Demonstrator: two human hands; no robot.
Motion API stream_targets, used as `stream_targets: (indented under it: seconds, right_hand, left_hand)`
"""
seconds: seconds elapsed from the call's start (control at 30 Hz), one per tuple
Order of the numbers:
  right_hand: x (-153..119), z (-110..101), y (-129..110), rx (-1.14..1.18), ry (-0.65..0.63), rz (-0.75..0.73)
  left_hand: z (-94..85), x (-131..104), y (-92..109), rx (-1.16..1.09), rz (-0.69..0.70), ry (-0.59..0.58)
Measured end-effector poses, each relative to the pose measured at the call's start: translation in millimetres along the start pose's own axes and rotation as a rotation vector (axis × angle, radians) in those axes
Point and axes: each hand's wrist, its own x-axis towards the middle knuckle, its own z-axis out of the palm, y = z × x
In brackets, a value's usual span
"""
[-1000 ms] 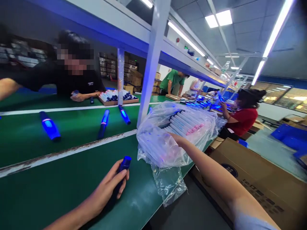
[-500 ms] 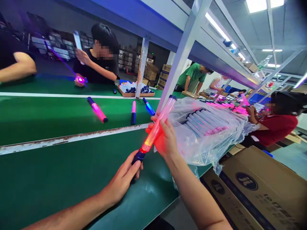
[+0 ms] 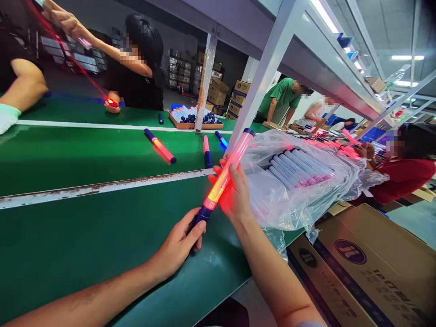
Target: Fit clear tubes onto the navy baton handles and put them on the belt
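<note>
A light stick glows red and orange, tilted up to the right over the green bench, with a dark blue handle and cap. My left hand is closed round its handle. Fingers of my right hand wrap the clear tube higher up, lit red by it. Beyond my hands, on the green belt, lie a glowing red stick, a pink-and-blue stick and one lit blue. Right of my right hand, an open clear plastic bag holds several unlit sticks.
Slanting metal posts carry a shelf over the bench. A tray of sticks and dark caps stands across the belt. Cardboard cartons sit below at right. Co-workers are across the bench and at right, one in a red shirt.
The handle now sits flush against the lit tube, where a gap showed before. Sticks on the belt appear further right. The co-worker opposite has raised an arm, and their small light turned from pink to red.
</note>
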Motion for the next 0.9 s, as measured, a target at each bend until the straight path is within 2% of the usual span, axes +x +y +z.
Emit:
stream_targets:
  seconds: [0.13,0.47,0.6,0.7,0.77,0.83,0.9]
  right_hand:
    - [0,-2,0,-0.031,0.064,0.01]
    - [-16,19,8,-0.039,-0.017,-0.154]
    - [-21,21,14,-0.026,-0.023,-0.133]
    - [-16,23,4,-0.032,-0.136,-0.098]
    - [-10,28,-11,-0.064,-0.231,-0.142]
    - [-8,37,-27,-0.095,-0.314,-0.208]
    - [-10,46,-38,-0.115,-0.408,-0.246]
  left_hand:
    - [0.5,1,0,0.0,0.006,0.011]
    - [-1.1,-3,-7,0.077,0.044,-0.037]
    - [-2.0,-8,-7,0.041,0.027,-0.03]
    - [-5.4,-13,-7,0.061,0.03,-0.043]
    - [-9.9,-13,-2,0.104,0.049,-0.087]
    - [-13.3,-9,13,0.142,0.126,-0.148]
    - [-12.4,-2,36,0.174,0.257,-0.189]
